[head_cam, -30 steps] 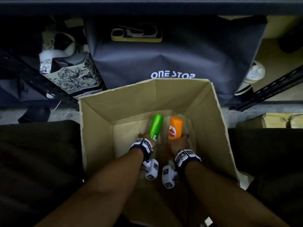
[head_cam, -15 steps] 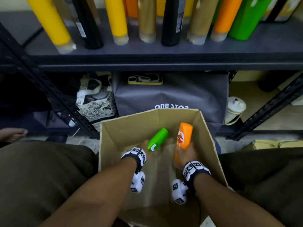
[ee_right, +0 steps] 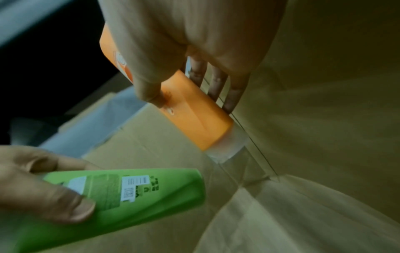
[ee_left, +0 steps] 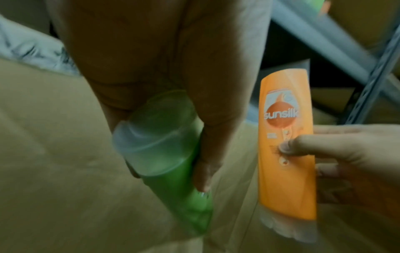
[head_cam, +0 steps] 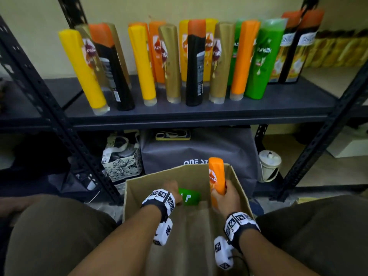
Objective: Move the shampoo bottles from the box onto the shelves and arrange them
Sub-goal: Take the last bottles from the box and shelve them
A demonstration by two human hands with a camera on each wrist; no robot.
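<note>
My left hand (head_cam: 171,191) grips a green shampoo bottle (head_cam: 190,196) inside the cardboard box (head_cam: 139,188); the bottle lies tilted, its clear cap (ee_left: 154,135) near my palm (ee_left: 151,56). My right hand (head_cam: 227,198) holds an orange Sunsilk bottle (head_cam: 216,176) upright, its top above the box's far rim. In the right wrist view my thumb and fingers wrap the orange bottle (ee_right: 194,109), and the green bottle (ee_right: 121,193) is at lower left. The dark shelf (head_cam: 199,108) above carries several yellow, gold, black, orange and green bottles (head_cam: 264,62).
Slanted black shelf uprights (head_cam: 49,108) flank the box. Under the shelf sit a grey "ONE STOP" bag (head_cam: 199,150), a floral-patterned box (head_cam: 121,162) and a white jar (head_cam: 269,166). My knees in dark trousers (head_cam: 49,236) are on both sides of the box.
Both hands have risen from the box's bottom with their bottles. The orange bottle now tops the box rim. The head view has tilted up, bringing the stocked shelf into sight.
</note>
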